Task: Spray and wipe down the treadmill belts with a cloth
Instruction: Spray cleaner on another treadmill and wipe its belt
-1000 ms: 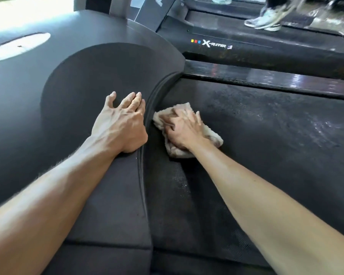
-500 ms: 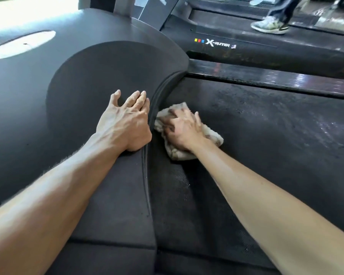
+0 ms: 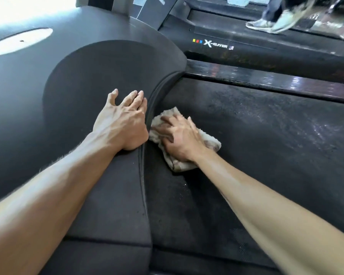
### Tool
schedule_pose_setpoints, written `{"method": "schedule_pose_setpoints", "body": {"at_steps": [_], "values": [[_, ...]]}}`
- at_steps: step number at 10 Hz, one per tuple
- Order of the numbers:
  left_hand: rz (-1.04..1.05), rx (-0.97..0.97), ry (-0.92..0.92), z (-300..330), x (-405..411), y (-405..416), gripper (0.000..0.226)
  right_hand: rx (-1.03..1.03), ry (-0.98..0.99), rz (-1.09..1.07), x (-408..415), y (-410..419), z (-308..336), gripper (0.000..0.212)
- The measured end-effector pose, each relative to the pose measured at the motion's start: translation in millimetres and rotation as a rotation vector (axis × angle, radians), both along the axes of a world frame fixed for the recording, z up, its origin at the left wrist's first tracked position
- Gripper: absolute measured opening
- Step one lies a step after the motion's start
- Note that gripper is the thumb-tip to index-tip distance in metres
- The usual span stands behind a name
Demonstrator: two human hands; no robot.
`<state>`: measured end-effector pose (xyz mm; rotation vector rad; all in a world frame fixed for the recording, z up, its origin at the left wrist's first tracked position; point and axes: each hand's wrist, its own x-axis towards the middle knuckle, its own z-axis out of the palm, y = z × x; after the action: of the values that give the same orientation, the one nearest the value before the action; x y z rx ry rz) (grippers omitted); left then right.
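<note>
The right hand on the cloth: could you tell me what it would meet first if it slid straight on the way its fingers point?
Probably the curved edge of the motor cover, just beyond the cloth under the right hand.

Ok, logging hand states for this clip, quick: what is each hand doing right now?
Left hand: open, fingers spread, resting on the motor cover.
Right hand: open, pressing the cloth flat on the belt.

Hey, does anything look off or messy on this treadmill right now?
Nothing damaged. The belt shows wet, speckled patches at its far right, likely unwiped spray. The right hand presses the cloth by the motor cover, where the left hand rests.
</note>
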<state>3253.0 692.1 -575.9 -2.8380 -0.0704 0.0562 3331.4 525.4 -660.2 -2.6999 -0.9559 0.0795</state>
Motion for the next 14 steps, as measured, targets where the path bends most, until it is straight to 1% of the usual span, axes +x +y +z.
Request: {"method": "schedule_pose_setpoints", "body": {"at_steps": [1, 2, 3, 4, 5, 6, 7, 8, 9, 10, 11, 12, 13, 14], "values": [[-0.004, 0.005, 0.001, 1.0, -0.3, -0.7, 0.069, 0.064, 0.038, 0.123, -13.8, -34.9, -1.9, 0.051], [0.006, -0.017, -0.005, 0.9, -1.1, -0.9, 0.068, 0.049, 0.061, 0.025, -4.9, -56.7, -4.2, 0.052], [-0.008, -0.006, 0.005, 1.6, -1.6, -1.8, 0.068, 0.01, 0.037, -0.135, 10.7, -33.6, -2.9, 0.045], [-0.001, -0.003, 0.008, 1.8, -0.6, -2.8, 0.068, 0.014, 0.004, -0.094, 5.5, -10.6, -3.9, 0.047], [-0.001, 0.001, 0.013, 1.7, -1.1, -1.5, 0.067, 0.073, -0.007, 0.105, -22.7, -27.2, -5.1, 0.053], [-0.003, 0.002, 0.002, 0.9, -0.9, -0.1, 0.067, 0.131, 0.017, 0.148, -32.3, -61.9, -8.4, 0.056], [-0.005, -0.002, -0.002, 0.3, -0.9, -0.2, 0.067, 0.083, 0.053, -0.04, -10.6, -65.8, -6.2, 0.059], [-0.008, 0.003, -0.009, 0.4, -0.9, -0.1, 0.067, 0.032, 0.028, -0.128, -0.9, -32.7, -0.9, 0.06], [-0.002, 0.003, -0.003, 0.3, 0.4, 0.5, 0.068, 0.068, 0.014, 0.035, -24.4, -20.5, -6.6, 0.055], [-0.008, 0.008, -0.002, 0.2, -0.3, 0.1, 0.068, 0.145, 0.008, 0.223, -52.0, -48.3, -10.8, 0.057], [-0.006, 0.0, -0.012, 0.2, -1.2, 0.1, 0.067, 0.147, 0.05, 0.19, -42.5, -73.9, -10.8, 0.053], [-0.006, 0.012, -0.005, 0.8, -1.2, -0.8, 0.067, 0.106, 0.041, 0.037, -15.5, -57.1, -6.3, 0.056], [-0.004, 0.022, 0.004, 0.7, -0.2, 0.0, 0.068, 0.037, -0.021, -0.01, -13.7, -21.5, -5.0, 0.049], [-0.004, 0.024, 0.003, 0.4, 0.6, -0.2, 0.068, 0.082, -0.008, 0.136, -36.7, -26.0, -9.4, 0.049]]}}
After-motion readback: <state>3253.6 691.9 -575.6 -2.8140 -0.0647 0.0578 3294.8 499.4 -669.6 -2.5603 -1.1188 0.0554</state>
